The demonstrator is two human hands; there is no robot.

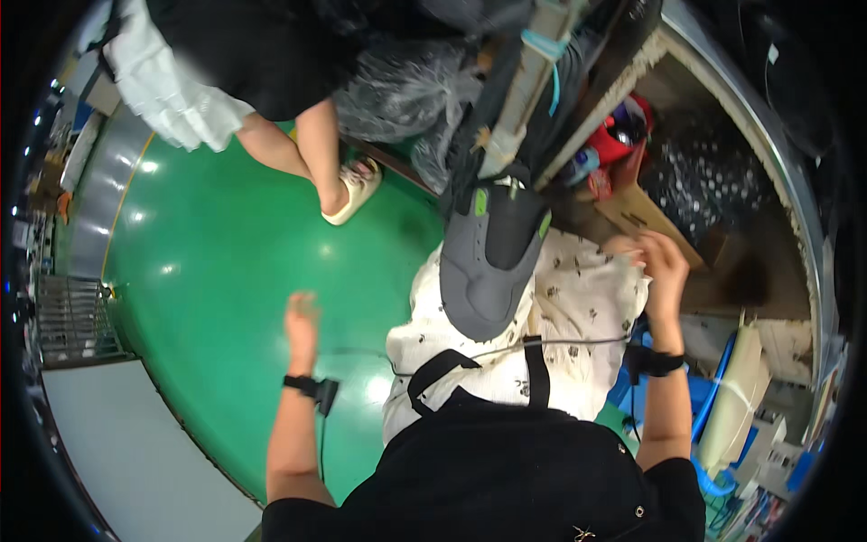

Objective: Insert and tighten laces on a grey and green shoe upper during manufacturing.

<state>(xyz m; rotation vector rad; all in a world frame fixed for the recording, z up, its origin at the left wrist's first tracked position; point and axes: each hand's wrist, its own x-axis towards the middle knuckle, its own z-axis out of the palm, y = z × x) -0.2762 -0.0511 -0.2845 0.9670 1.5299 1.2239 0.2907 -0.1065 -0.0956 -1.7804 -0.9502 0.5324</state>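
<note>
A dark grey shoe upper (486, 289) with green patches at its collar is in front of me at the end of a metal post, toe toward me, above my lap. Over my lap lies a white skirt (587, 294) with small dark prints. To the right, my right hand (666, 266) has its fingers curled at the skirt's edge and appears closed on the fabric. Off to the left, my left hand (302, 323) is raised over the green floor, away from the upper. Motion smears its fingers. Both wrists wear black bands with cables.
The metal post (533, 86) carries a light blue tie. At right, an open wooden compartment (750, 298) holds cardboard, red items and clear plastic. Plastic bags (406, 99) lie ahead. Another person's leg and pale shoe (354, 191) are at upper left. A white panel (144, 452) stands lower left.
</note>
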